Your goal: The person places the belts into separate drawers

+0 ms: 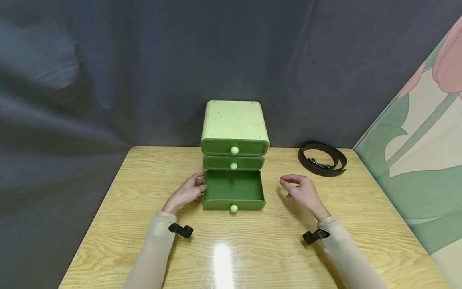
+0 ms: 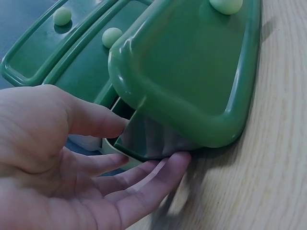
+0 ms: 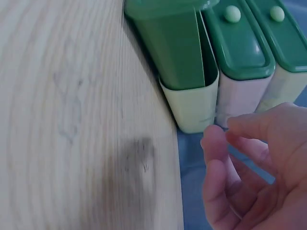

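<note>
A small chest of drawers [image 1: 234, 120] with a pale green top and green drawer fronts stands at the back middle of the table. Its bottom drawer [image 1: 218, 205] is pulled out and shows a bare green floor. At that drawer's left side is my left hand [image 1: 185, 192]; in the left wrist view its thumb and loosely bent fingers are against the side, behind the drawer front [image 2: 192, 72]. My right hand [image 1: 303, 192] hovers right of the chest, apart from it, fingers loosely curled with nothing in them. The middle drawer [image 1: 216, 163] and top drawer [image 1: 216, 147] are closed.
A coiled black belt [image 1: 322, 158] with a metal buckle lies at the table's back right. Behind the wooden table [image 1: 267, 249] hangs a dark curtain [image 1: 173, 72]. A flower-patterned panel [image 1: 426, 152] stands along the right side.
</note>
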